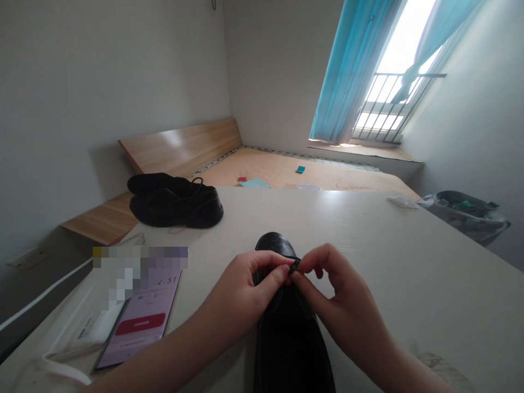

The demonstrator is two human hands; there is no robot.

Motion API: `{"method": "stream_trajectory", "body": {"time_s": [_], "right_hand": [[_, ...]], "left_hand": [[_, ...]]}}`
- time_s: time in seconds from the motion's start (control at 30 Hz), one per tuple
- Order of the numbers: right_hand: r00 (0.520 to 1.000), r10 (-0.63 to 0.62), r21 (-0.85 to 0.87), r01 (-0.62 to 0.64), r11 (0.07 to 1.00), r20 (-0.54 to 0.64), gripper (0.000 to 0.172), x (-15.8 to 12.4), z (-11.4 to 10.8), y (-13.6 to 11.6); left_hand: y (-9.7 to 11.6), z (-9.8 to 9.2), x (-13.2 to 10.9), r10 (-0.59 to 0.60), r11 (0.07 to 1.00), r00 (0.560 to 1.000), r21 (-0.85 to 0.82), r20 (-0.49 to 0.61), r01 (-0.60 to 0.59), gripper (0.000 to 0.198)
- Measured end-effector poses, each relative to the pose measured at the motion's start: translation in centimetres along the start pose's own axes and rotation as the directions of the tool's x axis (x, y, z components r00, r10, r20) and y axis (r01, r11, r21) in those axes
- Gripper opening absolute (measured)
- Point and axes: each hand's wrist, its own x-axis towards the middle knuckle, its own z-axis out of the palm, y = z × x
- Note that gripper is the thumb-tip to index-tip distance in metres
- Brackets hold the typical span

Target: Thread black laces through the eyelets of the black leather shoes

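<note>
A black leather shoe (292, 349) lies on the white table in front of me, its toe pointing away. Over its lacing my left hand (260, 281) pinches the dark shoelace (293, 266) between thumb and fingers. From the other side my right hand (331, 284) grips the same lace, thumb and forefinger closed on it. The fingertips of both hands nearly meet. Exactly how the lace is looped there is too small to make out. My hands cover part of the shoe's upper.
More black footwear (176, 202) with a lace loop sits at the table's (409, 262) far left. A lit phone (143, 322) lies beside a white power strip (88, 322) with a cable. Beyond are a bed (270, 164), a plastic wrapper (402, 202) and a lined bin (466, 210).
</note>
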Motion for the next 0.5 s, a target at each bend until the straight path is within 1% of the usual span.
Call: {"method": "stream_trajectory", "body": {"time_s": [0.07, 0.13, 0.2, 0.27, 0.33, 0.4, 0.43, 0.5], "right_hand": [[0.999, 0.031, -0.016, -0.030, 0.999, 0.018, 0.012, 0.2, 0.1, 0.0], [0.999, 0.002, -0.045, 0.000, 0.999, 0.045, 0.012, 0.3, 0.0, 0.1], [0.996, -0.068, -0.101, 0.073, 0.992, 0.053, 0.012, 0.3, -0.2, 0.2], [0.983, -0.177, -0.177, 0.183, 0.967, 0.048, 0.014, 0.2, -0.3, 0.3], [0.947, -0.319, -0.265, 0.319, 0.910, 0.044, 0.016, 0.1, -0.3, 0.2], [0.895, -0.442, -0.333, 0.435, 0.836, 0.060, 0.015, -0.1, -0.3, -0.1], [0.874, -0.481, -0.356, 0.473, 0.806, 0.073, 0.014, -0.2, -0.3, -0.2], [0.858, -0.502, -0.382, 0.501, 0.776, 0.105, 0.010, -0.3, -0.4, -0.4]], "left_hand": [[-0.1, -0.2, -0.2, 0.026, 0.999, 1.000, 0.043, -0.006, -0.026, 0.022], [-0.1, -0.3, -0.5, 0.043, 0.995, 0.999, 0.087, -0.014, -0.042, 0.019], [-0.2, -0.4, -0.5, 0.044, 0.994, 0.999, 0.101, -0.020, -0.042, 0.018], [-0.2, -0.4, -0.4, 0.033, 0.997, 0.999, 0.067, -0.015, -0.032, 0.021], [-0.3, -0.4, -0.2, 0.016, 1.000, 1.000, -0.014, 0.022, -0.016, 0.023], [-0.3, -0.3, 0.2, -0.007, 0.994, 0.998, -0.110, 0.060, 0.013, 0.025], [-0.3, -0.3, 0.3, -0.021, 0.988, 0.997, -0.151, 0.071, 0.031, 0.026], [-0.3, -0.3, 0.5, -0.046, 0.976, 0.996, -0.208, 0.075, 0.061, 0.025]]}}
